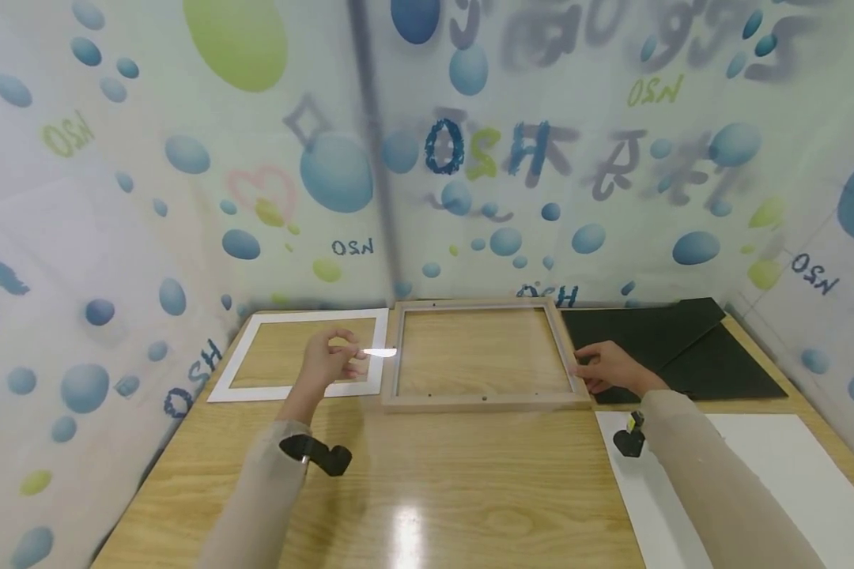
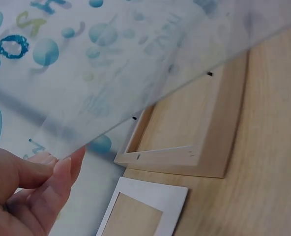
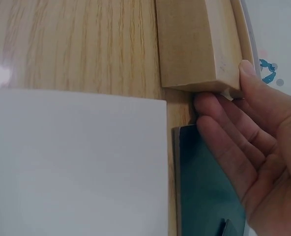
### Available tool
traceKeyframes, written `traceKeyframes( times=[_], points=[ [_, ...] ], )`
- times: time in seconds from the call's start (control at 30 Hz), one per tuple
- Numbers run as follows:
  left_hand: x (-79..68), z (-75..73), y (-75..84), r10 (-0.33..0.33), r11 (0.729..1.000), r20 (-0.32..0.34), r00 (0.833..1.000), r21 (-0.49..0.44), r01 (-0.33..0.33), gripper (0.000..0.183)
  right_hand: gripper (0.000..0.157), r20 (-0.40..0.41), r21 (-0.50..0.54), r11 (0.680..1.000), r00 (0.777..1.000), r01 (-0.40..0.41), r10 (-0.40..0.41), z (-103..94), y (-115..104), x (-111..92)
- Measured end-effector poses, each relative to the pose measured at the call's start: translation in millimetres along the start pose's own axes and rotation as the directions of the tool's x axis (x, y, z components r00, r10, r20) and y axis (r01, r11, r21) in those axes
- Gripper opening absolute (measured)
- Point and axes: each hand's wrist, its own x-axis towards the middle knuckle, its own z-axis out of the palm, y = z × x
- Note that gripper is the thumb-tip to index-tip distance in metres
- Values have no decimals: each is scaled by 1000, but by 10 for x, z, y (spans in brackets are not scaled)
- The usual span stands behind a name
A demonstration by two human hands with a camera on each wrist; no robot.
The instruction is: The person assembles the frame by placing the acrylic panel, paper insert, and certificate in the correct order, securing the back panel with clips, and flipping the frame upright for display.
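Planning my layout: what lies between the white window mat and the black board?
The wooden frame lies there, as the head view shows.

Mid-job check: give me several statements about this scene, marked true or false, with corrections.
1. The left hand pinches a clear sheet. True.
2. The wooden frame lies between the white border and the black board. True.
3. The clear sheet lies flat inside the wooden frame. False: its held edge is raised.
4. The right hand is at the frame's right side. True.
5. The white border covers the black board. False: they lie apart.
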Motion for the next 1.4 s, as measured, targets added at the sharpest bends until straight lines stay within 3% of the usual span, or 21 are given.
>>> traceKeyframes(
  times=[0.33,0.73,1.1,1.4],
  points=[
    [432,141,119,8,1000,-64,998,19,-6,14,57,-12,11,1000,1000,17,-17,-58,77,-36],
    [833,341,190,-5,996,8,1000,85,5,6,52,2,-24,998,998,62,-62,-34,70,-33],
    [1006,469,152,-44,992,73,996,121,35,12,52,-6,-36,997,998,67,-67,-28,40,-36],
    [1095,570,-25,-23,988,89,996,151,10,16,52,-5,-12,997,997,71,-71,-20,48,-21]
  ],
)
